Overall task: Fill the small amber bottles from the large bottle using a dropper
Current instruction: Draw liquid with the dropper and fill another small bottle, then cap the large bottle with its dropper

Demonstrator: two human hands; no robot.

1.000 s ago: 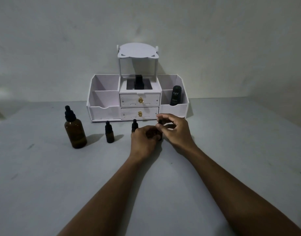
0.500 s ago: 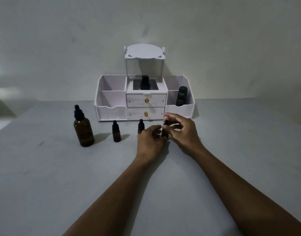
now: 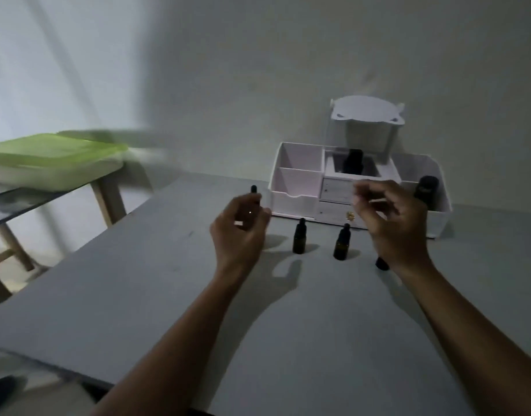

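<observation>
The large amber bottle is almost fully hidden behind my left hand; only its black dropper top sticks up above the knuckles. The hand is curled in front of it, and I cannot see whether it touches it. Two small amber bottles with black caps stand upright between my hands. Of a third small bottle, only the base shows under my right wrist. My right hand is raised above it, thumb and forefinger slightly apart, with nothing visible between them.
A white organizer with two drawers stands at the back, holding a dark bottle on its right and a dark item in the middle. To the left, past the table edge, a green tub sits on a side table.
The view has swung left. Both hands have left the third small bottle: my left hand moved left to the large bottle, and my right hand lifted off the cap.
</observation>
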